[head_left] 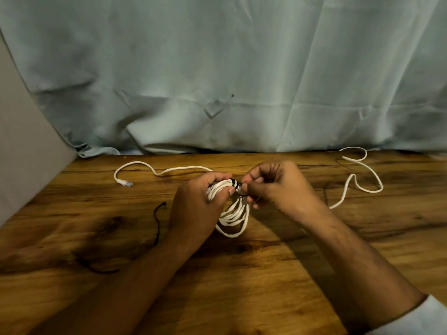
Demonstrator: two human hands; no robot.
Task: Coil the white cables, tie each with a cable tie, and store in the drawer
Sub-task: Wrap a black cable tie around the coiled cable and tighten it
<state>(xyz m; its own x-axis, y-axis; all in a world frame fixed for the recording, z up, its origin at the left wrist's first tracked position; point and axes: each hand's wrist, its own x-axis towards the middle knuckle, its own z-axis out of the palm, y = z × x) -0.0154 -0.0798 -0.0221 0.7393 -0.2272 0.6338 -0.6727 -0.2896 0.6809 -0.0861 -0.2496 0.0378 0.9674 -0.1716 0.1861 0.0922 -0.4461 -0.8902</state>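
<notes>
A coiled white cable hangs in loops just above the wooden table at the centre. My left hand grips the top of the coil. A black cable tie is wrapped round the bundle there, and my right hand pinches its end. A second white cable lies loose on the table to the right. One white cable end with a clear plug trails off to the left. No drawer is in view.
A spare black cable tie lies on the table left of my left forearm, and another dark tie sits nearer the front left. A pale blue cloth hangs behind the table. A grey panel stands at the left.
</notes>
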